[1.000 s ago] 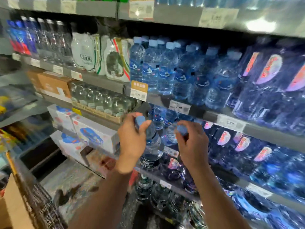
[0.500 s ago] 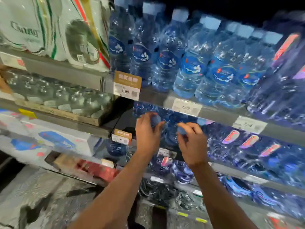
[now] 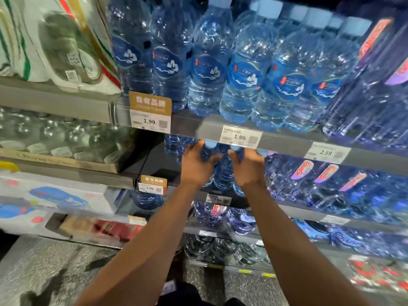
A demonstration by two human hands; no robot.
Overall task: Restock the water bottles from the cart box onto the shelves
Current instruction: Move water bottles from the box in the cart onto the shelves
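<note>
Your left hand (image 3: 198, 161) and right hand (image 3: 248, 166) each curl fingers around a bottle (image 3: 207, 151) neck, steering both upright under the shelf (image 3: 198, 131) lip.

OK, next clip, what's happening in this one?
A person is stocking a shop shelf with water. The left hand grips one blue-capped water bottle and the right hand grips another, both pushed in under the shelf edge carrying the 1.99 price tag. The shelf above holds a full row of blue-labelled bottles. To the right on the same shelf stand pink-labelled bottles. The cart box is out of view.
</note>
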